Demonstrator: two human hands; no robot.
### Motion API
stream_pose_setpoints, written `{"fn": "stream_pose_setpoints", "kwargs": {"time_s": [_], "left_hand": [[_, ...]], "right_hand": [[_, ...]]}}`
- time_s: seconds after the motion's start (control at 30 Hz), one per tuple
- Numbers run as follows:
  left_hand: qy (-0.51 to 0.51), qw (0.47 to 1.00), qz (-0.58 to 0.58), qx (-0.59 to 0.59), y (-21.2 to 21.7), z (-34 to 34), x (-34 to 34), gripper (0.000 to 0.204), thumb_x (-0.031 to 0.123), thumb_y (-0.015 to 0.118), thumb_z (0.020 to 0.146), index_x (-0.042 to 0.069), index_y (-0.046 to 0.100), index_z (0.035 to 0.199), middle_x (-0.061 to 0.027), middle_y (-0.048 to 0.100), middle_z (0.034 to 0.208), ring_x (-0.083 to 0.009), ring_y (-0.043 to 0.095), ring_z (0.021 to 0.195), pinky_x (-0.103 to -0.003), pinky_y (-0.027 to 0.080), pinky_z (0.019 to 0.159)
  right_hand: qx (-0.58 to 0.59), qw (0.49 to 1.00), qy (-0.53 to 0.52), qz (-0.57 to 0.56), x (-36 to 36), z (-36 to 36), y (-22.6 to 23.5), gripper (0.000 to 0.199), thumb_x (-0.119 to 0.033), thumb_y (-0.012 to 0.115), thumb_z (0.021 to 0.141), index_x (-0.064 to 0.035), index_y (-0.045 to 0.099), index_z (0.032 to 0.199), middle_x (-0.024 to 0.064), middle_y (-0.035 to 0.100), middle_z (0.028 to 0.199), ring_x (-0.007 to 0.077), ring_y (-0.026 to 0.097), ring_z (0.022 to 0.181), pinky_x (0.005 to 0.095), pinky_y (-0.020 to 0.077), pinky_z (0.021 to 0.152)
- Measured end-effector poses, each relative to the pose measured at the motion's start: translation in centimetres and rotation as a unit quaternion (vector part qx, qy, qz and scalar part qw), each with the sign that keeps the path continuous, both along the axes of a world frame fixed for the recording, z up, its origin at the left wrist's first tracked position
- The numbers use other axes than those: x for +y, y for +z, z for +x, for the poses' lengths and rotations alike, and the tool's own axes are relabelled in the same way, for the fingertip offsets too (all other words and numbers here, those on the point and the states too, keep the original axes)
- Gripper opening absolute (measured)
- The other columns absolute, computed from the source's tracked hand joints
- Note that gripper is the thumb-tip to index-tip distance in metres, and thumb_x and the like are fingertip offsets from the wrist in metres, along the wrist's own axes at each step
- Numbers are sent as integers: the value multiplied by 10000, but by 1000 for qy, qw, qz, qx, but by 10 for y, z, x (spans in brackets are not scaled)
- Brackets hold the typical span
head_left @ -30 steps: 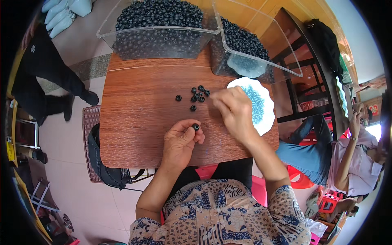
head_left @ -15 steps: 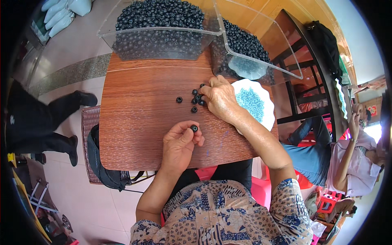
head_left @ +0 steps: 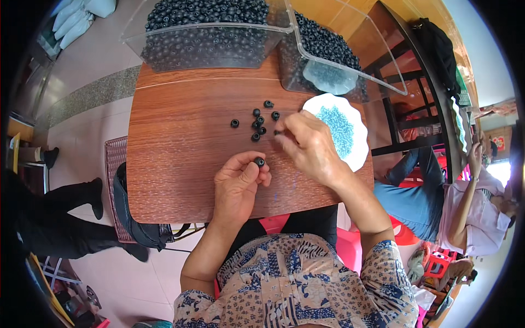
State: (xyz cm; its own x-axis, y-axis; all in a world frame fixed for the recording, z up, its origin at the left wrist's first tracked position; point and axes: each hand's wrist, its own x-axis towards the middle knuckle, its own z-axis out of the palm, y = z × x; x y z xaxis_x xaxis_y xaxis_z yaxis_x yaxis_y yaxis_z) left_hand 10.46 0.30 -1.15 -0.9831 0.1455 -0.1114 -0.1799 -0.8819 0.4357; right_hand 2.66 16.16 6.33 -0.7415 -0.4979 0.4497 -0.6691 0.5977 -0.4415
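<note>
Left hand [head_left: 238, 183] still pinching black bead [head_left: 259, 162]; right hand [head_left: 306, 147] drawn back, fingertips closed on bead [head_left: 277, 132]

Loose beads [head_left: 257, 121] on the table [head_left: 180, 147], plate [head_left: 358, 153] to their right, bins [head_left: 208, 33] behind.

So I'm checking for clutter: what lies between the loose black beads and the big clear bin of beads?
Only bare wooden table in the head view, between the loose black beads and the clear bin.
</note>
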Motion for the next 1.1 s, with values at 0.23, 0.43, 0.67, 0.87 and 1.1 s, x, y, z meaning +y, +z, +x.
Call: {"fn": "stream_pose_setpoints", "kwargs": {"time_s": [0.23, 0.43, 0.67, 0.87, 1.1], "left_hand": [[-11, 1000, -15, -2, 1, 1, 4, 219, 97, 632, 907, -30, 622, 1084, -101, 661, 895, -155, 606, 753, -301, 484, 703], [-14, 1000, -18, -20, 4, 4, 5, 223, 97, 626, 912, -27, 622, 1097, -102, 670, 900, -161, 616, 742, -304, 491, 694], [-11, 1000, -16, -20, 1, 3, 5, 219, 89, 623, 913, -29, 622, 1098, -107, 671, 871, -173, 624, 737, -308, 497, 678], [-13, 1000, -18, -20, -1, 1, 4, 219, 84, 630, 908, -29, 622, 1095, -111, 670, 866, -177, 624, 731, -309, 500, 669], [-26, 999, -7, -30, -2, 2, 3, 211, 71, 627, 907, -28, 624, 1093, -117, 674, 877, -172, 620, 725, -306, 501, 663]], "right_hand": [[-118, 990, 24, -77, -1, 31, 11, 205, -7, 786, 657, -36, 639, 797, 40, 588, 709, 187, 559, 654, 291, 441, 558], [-66, 992, 82, -71, 0, 30, 5, 246, -39, 795, 617, -36, 661, 824, 58, 642, 776, 218, 579, 679, 317, 456, 587], [-49, 996, 55, -50, -3, 39, 7, 258, 8, 762, 606, -30, 673, 845, 65, 643, 793, 232, 589, 700, 317, 459, 617], [-38, 996, 47, -59, -3, 36, 5, 278, 46, 741, 596, -29, 675, 855, 64, 640, 814, 234, 592, 742, 318, 459, 634], [-88, 991, 35, -91, -7, 36, 5, 266, 58, 747, 610, -30, 682, 852, 49, 649, 823, 199, 591, 752, 301, 462, 644]]}}
